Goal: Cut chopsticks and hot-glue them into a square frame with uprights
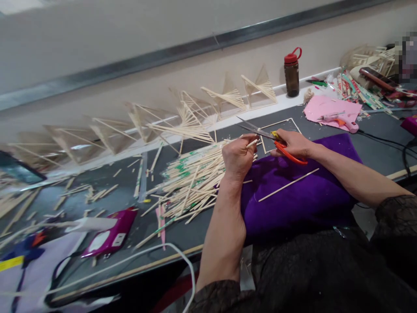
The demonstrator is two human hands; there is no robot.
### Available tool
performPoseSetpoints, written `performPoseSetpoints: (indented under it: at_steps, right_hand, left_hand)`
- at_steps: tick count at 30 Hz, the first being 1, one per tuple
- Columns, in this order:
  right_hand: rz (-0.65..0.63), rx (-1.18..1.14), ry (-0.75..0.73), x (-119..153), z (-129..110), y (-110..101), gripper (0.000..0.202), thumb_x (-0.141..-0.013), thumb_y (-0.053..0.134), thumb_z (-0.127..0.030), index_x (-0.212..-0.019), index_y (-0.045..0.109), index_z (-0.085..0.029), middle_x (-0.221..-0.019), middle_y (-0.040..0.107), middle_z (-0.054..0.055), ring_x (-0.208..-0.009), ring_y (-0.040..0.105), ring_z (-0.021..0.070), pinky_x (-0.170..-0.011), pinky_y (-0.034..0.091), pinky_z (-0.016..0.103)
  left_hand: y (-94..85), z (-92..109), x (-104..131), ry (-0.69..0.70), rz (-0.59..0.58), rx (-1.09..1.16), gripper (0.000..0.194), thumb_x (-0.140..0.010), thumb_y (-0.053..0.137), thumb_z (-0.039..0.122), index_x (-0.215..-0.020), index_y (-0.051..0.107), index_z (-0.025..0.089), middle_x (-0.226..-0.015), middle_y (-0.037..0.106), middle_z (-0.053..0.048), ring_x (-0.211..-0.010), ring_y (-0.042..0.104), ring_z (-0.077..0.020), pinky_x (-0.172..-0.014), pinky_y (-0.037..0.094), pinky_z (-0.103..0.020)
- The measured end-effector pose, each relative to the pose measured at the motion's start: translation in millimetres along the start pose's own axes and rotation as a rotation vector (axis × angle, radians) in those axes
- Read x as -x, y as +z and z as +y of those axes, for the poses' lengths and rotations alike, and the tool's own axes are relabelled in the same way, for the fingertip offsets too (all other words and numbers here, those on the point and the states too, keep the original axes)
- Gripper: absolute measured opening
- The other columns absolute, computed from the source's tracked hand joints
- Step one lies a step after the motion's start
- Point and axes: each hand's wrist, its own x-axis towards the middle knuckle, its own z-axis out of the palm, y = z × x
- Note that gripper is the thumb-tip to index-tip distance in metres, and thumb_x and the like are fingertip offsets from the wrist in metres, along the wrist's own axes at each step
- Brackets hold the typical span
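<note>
My right hand [291,144] is closed round the orange handles of a pair of scissors [264,133], whose blades point to the left, parted. My left hand [238,155] is closed round a thin wooden stick [251,143]; its end sticks out by the thumb, close to the scissors. Whether the blades touch the stick I cannot tell. Below the hands lies a purple cloth [293,204] with one loose stick [288,184] on it. Just behind the hands, a rectangular stick frame [277,123] lies on the table. A pile of sticks [195,178] spreads left of my left hand.
Stick models [224,98] stand in a row along the wall. A bottle with a red lid [291,74] stands behind. At right, a glue gun [342,121] lies on pink paper [321,106]. A magenta box [112,232] and a white cable [163,246] are at left.
</note>
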Motion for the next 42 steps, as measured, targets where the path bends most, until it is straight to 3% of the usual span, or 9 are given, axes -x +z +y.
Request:
performPoseSetpoints:
  at_steps: [10,19,28,35,42]
  right_hand:
    - [0.029,0.015,0.007,-0.2,-2.4,0.1,0.021,-0.075,0.061,-0.032,-0.091,0.053,-0.020,-0.084,0.063,0.003,-0.069,0.048,0.0157,-0.064,0.031,0.028]
    - [0.039,0.062,0.018,-0.2,-2.7,-0.3,0.025,-0.078,0.061,-0.035,-0.096,0.058,-0.019,-0.086,0.065,0.005,-0.071,0.050,0.0170,-0.065,0.032,0.029]
    - [0.011,-0.018,-0.022,-1.0,-0.1,0.3,0.038,-0.077,0.067,-0.048,-0.101,0.055,-0.021,-0.088,0.063,0.001,-0.074,0.053,0.0162,-0.067,0.033,0.028]
    - [-0.003,-0.015,-0.023,-0.4,1.2,-1.3,0.036,-0.078,0.067,-0.048,-0.098,0.052,-0.022,-0.088,0.062,0.001,-0.074,0.053,0.0166,-0.068,0.033,0.029]
    - [-0.010,-0.034,-0.032,-3.2,3.0,1.4,0.033,-0.075,0.069,-0.041,-0.091,0.046,-0.023,-0.084,0.058,-0.001,-0.072,0.049,0.0157,-0.067,0.033,0.030]
  left_hand:
    - [0.3,0.8,-1.2,-0.028,0.004,-0.015,0.022,-0.092,0.059,0.030,-0.082,0.076,0.022,-0.066,0.074,-0.001,-0.059,0.067,-0.0143,-0.059,0.047,-0.024]
    - [5.0,2.1,-0.1,-0.114,0.080,0.000,0.024,-0.090,0.065,0.042,-0.087,0.075,0.020,-0.072,0.076,-0.002,-0.062,0.070,-0.0155,-0.058,0.046,-0.024]
    - [2.7,1.0,0.2,-0.023,0.059,-0.080,0.028,-0.095,0.058,0.038,-0.084,0.077,0.021,-0.077,0.078,-0.004,-0.067,0.072,-0.0172,-0.060,0.048,-0.025]
    - [-0.7,2.2,-0.3,0.015,0.033,-0.089,0.030,-0.096,0.055,0.037,-0.084,0.078,0.022,-0.085,0.080,-0.005,-0.073,0.074,-0.0177,-0.064,0.050,-0.026]
    - [-2.2,4.9,-0.5,0.032,0.016,-0.076,0.031,-0.097,0.056,0.041,-0.088,0.079,0.022,-0.078,0.079,-0.004,-0.068,0.072,-0.0167,-0.061,0.047,-0.026]
